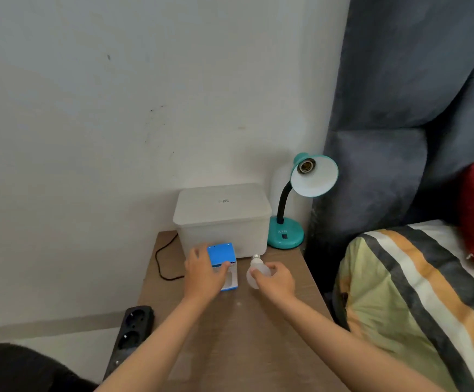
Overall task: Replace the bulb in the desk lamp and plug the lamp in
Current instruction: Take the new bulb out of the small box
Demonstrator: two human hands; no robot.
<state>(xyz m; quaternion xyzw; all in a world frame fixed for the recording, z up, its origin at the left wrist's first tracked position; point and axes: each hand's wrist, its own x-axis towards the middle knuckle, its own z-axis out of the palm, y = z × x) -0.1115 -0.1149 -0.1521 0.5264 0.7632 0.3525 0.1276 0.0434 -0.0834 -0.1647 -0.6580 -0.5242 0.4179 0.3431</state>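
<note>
A teal desk lamp (286, 236) stands at the back right of the wooden bedside table (238, 329). Its shade (314, 176) tilts toward me and the socket (307, 166) inside is bare. My right hand (275, 280) grips a white bulb (254, 271) low over the table, its metal screw base pointing away from me. My left hand (203, 274) holds a blue and white bulb box (223, 264) resting on the table. The lamp's black cord (161, 258) loops over the table's left edge. Its plug is hidden.
A white lidded plastic box (221, 219) sits at the back of the table, left of the lamp. A black power strip (129, 335) lies on the floor at the left. A bed with a striped cover (413, 292) and grey headboard (399, 108) stands on the right.
</note>
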